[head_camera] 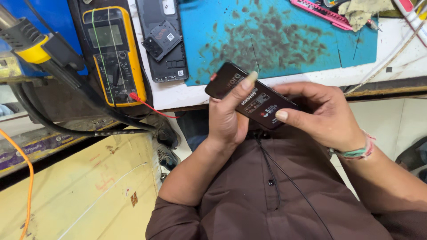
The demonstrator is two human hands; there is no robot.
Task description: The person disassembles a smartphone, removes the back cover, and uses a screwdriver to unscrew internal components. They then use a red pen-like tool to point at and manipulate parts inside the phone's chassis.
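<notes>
Box (251, 95), small and black, sits clamped between your left hand (227, 118) and right hand (327, 115), off the counter (178, 95) edge above your lap; loosen either hand and it likely drops.

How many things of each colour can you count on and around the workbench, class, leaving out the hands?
Black: 3, the flat battery pack held in both hands, the phone back cover, the small module lying on it
Yellow: 1, the multimeter
Blue: 1, the work mat
Pink: 1, the utility knife
Total: 6
</notes>
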